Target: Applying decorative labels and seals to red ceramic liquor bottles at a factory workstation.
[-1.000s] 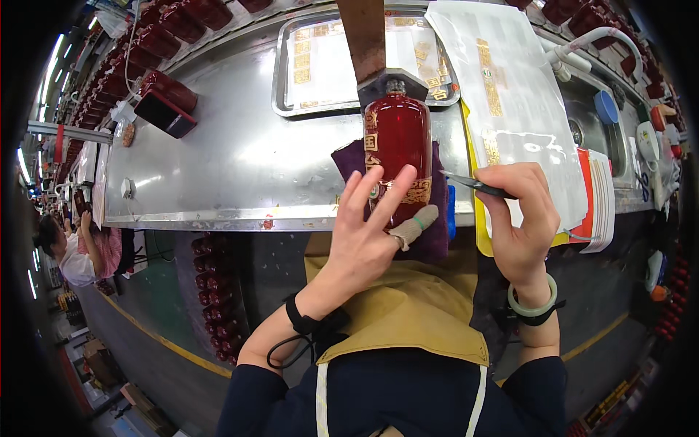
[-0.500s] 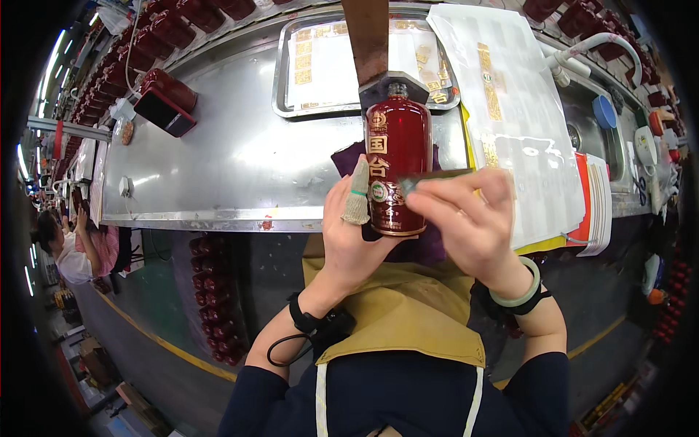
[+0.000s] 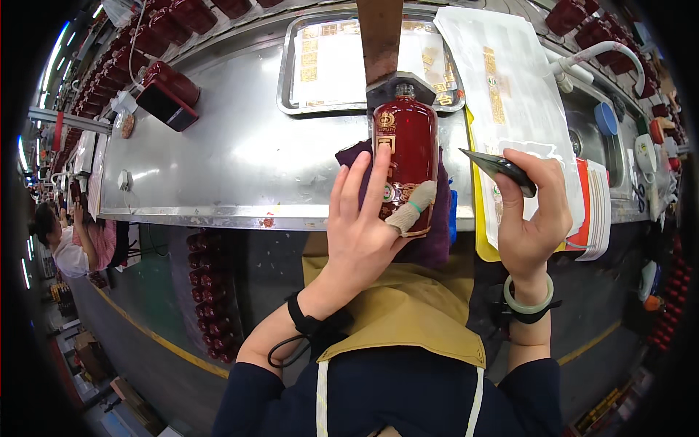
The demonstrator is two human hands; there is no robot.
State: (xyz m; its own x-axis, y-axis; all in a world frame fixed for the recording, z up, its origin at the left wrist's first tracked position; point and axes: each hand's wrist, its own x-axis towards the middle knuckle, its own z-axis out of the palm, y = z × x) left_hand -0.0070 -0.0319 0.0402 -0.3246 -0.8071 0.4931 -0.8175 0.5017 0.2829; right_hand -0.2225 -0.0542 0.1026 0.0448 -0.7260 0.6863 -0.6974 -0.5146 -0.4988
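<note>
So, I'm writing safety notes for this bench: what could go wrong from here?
The pointed tool in the right hand points toward the red bottle, so a slip might scratch it or nick the left hand resting on it. The bottle's base is near the bench's front edge; a knock could perhaps tip it off.

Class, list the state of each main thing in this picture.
Red bottle: lying down, uncapped
Purple cloth: rumpled beneath the bottle
Left hand: spread, touching the bottle
Pointed tool: held, clear of the bottle
Right hand: pinching the tool
Metal tray: holding sheets
Yellow board: partly covered
</note>
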